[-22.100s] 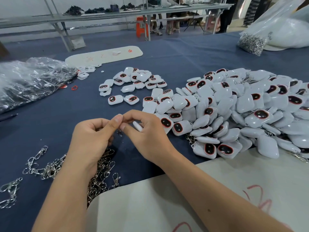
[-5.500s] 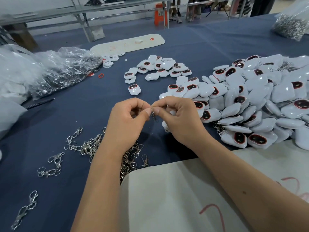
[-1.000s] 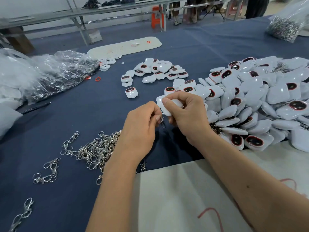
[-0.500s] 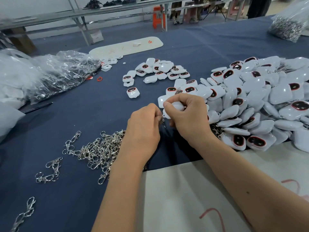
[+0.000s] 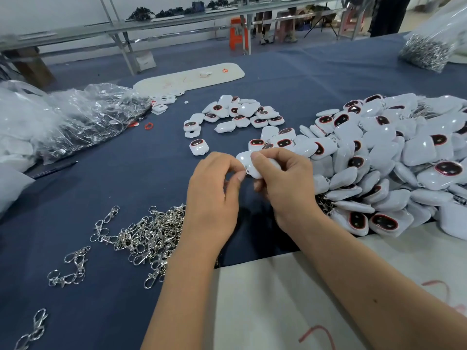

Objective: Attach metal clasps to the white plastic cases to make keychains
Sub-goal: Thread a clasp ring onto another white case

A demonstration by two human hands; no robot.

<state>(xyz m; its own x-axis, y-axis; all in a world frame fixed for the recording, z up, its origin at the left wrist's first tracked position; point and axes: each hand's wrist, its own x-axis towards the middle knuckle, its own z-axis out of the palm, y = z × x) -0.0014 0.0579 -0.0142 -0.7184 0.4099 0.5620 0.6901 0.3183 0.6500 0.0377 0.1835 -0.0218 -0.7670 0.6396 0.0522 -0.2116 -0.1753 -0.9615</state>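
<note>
Currently both hands meet over the blue cloth (image 5: 106,188), mid-scene. My right hand (image 5: 285,183) holds a white case (image 5: 249,164) up off the cloth, thumb on top and fingers curled beneath it, clamped on the case. I judge it is tilted that way to turn its loop toward the other hand. My left hand (image 5: 214,190) comes in from the left, thumb and forefinger pressed together at the case's near-left edge, pinching what I take to be a clasp; the metal itself is almost wholly hidden, only a glint at the fingertips

Loose clasps (image 5: 149,236) lie heaped near left, within easy reach of the left hand, a few strays nearer still. Cases not yet picked up sit in a small scatter (image 5: 240,114) far of the hands. A big pile (image 5: 394,162) lies to the right; metal shows at its near edge, so probably finished pieces. Supply left, output right, by my reading

Both wrists hover, forearms angled inward from the near edge, right forearm over a white sheet (image 5: 290,299). Clasp likely being threaded; not confirmed
</note>
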